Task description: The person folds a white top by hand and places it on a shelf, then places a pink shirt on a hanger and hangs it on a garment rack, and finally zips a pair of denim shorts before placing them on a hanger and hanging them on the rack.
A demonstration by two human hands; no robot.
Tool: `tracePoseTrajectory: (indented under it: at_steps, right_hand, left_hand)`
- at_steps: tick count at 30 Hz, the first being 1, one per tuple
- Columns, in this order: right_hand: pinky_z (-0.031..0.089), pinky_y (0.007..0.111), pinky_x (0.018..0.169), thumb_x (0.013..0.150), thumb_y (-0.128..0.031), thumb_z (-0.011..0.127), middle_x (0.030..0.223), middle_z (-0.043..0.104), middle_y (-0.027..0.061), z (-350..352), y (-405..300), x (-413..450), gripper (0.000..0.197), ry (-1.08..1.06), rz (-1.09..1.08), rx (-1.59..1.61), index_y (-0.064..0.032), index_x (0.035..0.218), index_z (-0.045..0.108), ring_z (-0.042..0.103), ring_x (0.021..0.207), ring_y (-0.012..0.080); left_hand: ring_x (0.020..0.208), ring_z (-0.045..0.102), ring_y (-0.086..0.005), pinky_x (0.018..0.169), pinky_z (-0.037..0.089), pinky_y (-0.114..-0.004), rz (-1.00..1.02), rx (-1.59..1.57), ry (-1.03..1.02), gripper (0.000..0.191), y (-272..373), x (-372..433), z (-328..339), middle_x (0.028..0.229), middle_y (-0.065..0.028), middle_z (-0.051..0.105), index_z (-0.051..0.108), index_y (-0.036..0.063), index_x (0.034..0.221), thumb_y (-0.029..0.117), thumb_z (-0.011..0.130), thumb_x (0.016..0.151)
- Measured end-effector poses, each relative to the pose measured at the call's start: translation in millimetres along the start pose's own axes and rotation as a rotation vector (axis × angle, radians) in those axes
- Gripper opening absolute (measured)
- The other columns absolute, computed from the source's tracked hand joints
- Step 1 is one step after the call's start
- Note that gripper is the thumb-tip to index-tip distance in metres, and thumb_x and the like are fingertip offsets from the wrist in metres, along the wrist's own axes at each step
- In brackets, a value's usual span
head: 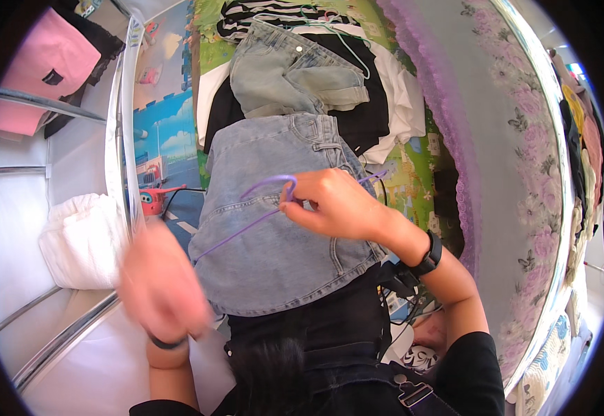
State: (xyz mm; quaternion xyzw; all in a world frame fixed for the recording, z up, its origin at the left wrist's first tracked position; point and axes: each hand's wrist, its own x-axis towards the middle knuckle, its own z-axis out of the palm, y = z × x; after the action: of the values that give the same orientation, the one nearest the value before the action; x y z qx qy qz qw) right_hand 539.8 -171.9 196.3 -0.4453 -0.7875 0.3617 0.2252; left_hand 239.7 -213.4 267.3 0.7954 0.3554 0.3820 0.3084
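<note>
My right hand (328, 203) is closed around a thin purple clothes hanger (229, 239), near the base of its hook. The hanger slants across a light-blue denim garment (265, 275) with belt loops and a stitched hem, spread out before me. Whether the hanger touches the cloth I cannot tell. My left hand (161, 283) is raised to the left of the denim and blurred by motion. No object shows in it, and its finger pose is unclear. Just beyond lies a pair of faded jeans (265, 73), on top of black cloth (375, 114) and white cloth (406, 104).
Striped clothing (234, 23) and a green hanger (351, 52) lie at the far end. A metal-framed rack (68, 333) on the left holds folded white fabric (83, 244) and pink cloth (52, 57). A lace-edged floral curtain (494, 156) runs along the right. Black cables (411, 312) lie near my right forearm.
</note>
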Motion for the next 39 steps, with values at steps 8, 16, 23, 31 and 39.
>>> tracePoseTrajectory:
  at_steps: [8, 16, 23, 31, 39]
  right_hand:
    - [0.052, 0.041, 0.062, 0.096, -0.02, 0.074, 0.075, 0.072, 0.0163, 2, -1, 31, 0.019, -0.188, 0.099, 0.071, -0.0016, 0.095, 0.08, 0.067, 0.06, 0.0314]
    - [0.054, 0.05, 0.064, 0.097, -0.029, 0.075, 0.072, 0.071, 0.0188, 10, -8, 38, 0.024, -0.059, 0.048, -0.047, -0.0062, 0.093, 0.082, 0.07, 0.069, 0.0418]
    - [0.053, 0.051, 0.061, 0.096, -0.028, 0.075, 0.068, 0.069, 0.0185, 31, -8, 41, 0.024, 0.05, 0.081, -0.132, -0.0051, 0.089, 0.08, 0.069, 0.066, 0.0422]
    - [0.053, 0.05, 0.062, 0.097, -0.023, 0.073, 0.067, 0.066, 0.0205, 16, -18, 43, 0.022, 0.009, 0.045, -0.052, -0.0032, 0.094, 0.08, 0.068, 0.065, 0.0418]
    - [0.047, 0.037, 0.058, 0.099, -0.02, 0.071, 0.065, 0.064, 0.0115, -47, -20, 52, 0.022, -0.125, 0.062, 0.173, -0.0003, 0.099, 0.081, 0.057, 0.057, 0.0174]
  left_hand:
    - [0.102, 0.063, -0.0223, 0.069, 0.05, -0.037, 0.151, 0.331, -0.827, 0.055, -8, -60, 135, 0.114, -0.0054, 0.062, 0.062, 0.0104, 0.125, 0.039, 0.084, 0.083]
    - [0.073, 0.073, -0.0374, 0.061, 0.057, -0.049, -0.05, 0.174, -0.937, 0.033, -28, -91, 141, 0.082, -0.0161, 0.07, 0.058, 0.0026, 0.117, 0.019, 0.072, 0.092]
    - [0.062, 0.071, -0.0441, 0.056, 0.056, -0.054, -0.093, -0.176, -0.905, 0.028, 33, -46, 100, 0.069, -0.021, 0.069, 0.055, -0.0013, 0.117, 0.014, 0.066, 0.095]
    - [0.066, 0.073, -0.0403, 0.057, 0.055, -0.052, 0.009, 0.05, -1.025, 0.041, -5, -73, 111, 0.071, -0.0177, 0.071, 0.059, -0.0022, 0.126, 0.015, 0.07, 0.09]
    - [0.069, 0.072, -0.0417, 0.061, 0.055, -0.054, -0.007, 0.076, -1.11, 0.041, -8, -68, 108, 0.073, -0.0171, 0.071, 0.06, -0.001, 0.128, 0.012, 0.07, 0.09]
